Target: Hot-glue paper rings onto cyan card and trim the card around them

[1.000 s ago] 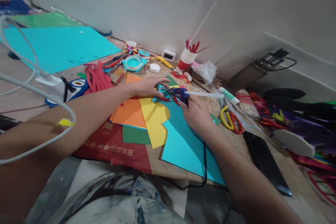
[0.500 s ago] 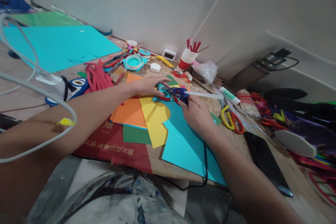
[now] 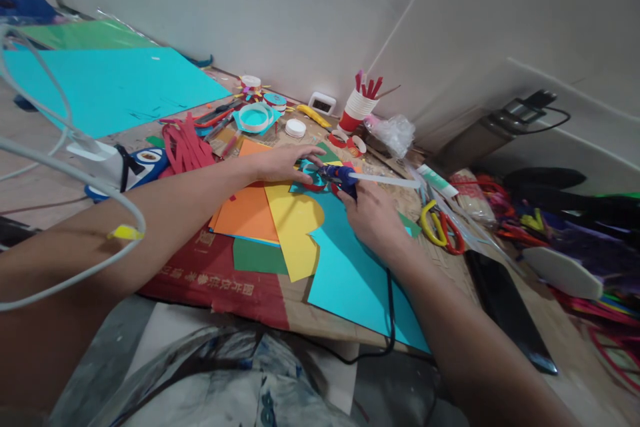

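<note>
A blue hot glue gun (image 3: 341, 177) with a long white glue stick (image 3: 387, 180) out of its back is in my right hand (image 3: 374, 215), fingers closed around the grip. Its nozzle end points left at a small teal and red paper piece (image 3: 314, 179), which looks like rings. My left hand (image 3: 286, 163) pinches that piece between thumb and fingers. Beneath lie a teal sheet (image 3: 345, 273), a yellow scalloped paper (image 3: 295, 227) and orange sheets (image 3: 247, 213). The contact between nozzle and paper is too small to make out.
Yellow and red scissors (image 3: 443, 230) and a black phone (image 3: 510, 310) lie right. Behind stand paper cups (image 3: 357, 110) holding red strips. Red strips (image 3: 187, 147) lie left. A black cord (image 3: 391, 313) hangs over the front edge; a white cable (image 3: 110, 190) crosses the left foreground.
My right hand and the glue gun have shifted very slightly left. My left hand stays in place on the paper piece.
</note>
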`<state>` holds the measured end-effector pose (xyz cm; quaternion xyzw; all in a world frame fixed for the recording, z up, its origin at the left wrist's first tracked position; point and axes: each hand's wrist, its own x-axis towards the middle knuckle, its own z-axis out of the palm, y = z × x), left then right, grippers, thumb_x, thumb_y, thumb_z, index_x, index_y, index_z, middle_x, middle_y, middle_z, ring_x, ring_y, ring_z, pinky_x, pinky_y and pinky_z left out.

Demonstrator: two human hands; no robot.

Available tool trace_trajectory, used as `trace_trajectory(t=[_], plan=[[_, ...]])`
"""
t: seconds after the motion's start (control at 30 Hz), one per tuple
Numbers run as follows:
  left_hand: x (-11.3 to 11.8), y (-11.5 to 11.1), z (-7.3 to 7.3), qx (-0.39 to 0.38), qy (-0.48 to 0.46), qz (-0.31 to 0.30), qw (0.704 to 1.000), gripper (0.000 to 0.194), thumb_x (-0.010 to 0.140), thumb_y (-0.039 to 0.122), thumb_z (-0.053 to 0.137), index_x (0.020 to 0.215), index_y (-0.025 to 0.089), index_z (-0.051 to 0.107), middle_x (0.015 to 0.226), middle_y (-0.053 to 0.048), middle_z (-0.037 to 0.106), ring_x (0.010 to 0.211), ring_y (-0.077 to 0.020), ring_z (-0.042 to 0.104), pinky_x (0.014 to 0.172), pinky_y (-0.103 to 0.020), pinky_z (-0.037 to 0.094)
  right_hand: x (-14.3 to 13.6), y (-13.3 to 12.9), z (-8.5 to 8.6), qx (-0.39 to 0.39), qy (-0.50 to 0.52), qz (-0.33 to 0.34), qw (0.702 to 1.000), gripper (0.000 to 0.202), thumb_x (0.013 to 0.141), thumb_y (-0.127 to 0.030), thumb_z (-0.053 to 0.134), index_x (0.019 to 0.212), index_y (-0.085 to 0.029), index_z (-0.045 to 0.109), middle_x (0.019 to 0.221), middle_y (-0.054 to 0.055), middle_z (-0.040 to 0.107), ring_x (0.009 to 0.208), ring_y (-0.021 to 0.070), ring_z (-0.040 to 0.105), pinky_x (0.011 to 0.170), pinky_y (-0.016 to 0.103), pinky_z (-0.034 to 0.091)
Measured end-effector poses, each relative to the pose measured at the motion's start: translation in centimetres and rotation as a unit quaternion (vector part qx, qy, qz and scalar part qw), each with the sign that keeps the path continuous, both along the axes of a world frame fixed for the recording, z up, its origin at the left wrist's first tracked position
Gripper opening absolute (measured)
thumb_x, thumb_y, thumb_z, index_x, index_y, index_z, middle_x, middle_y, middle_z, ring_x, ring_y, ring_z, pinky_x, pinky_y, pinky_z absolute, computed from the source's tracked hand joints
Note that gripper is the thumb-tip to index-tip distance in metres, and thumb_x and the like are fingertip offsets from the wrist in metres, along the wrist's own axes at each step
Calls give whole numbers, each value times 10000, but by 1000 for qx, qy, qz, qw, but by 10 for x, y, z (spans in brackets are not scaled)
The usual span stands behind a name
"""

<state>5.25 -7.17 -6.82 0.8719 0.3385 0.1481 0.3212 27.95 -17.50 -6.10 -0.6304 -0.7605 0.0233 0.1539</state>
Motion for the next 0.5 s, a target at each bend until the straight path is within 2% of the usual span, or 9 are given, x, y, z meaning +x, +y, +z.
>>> trace_trajectory(t=[0.2,0.5], plan=[[0,3,-3,-7,-16,-18,1000,851,799,389,705,1579,247,396,1474,-79,635,1370,-284,534,1118,-375,367,1,-5,3,-3,6,-9,1000,293,977,-316,538,1182,-174,691,1127,186,752,1049,360,702,876,441,523],[1,0,-1,1,2,1,1000,838,802,404,707,1564,229,407,1517,-97,593,1367,-285,539,1094,-363,389,-5,0,4,-13,-5,-3,1000,310,982,-313,515,1172,-144,691,1123,205,749,1027,362,700,855,438,520]])
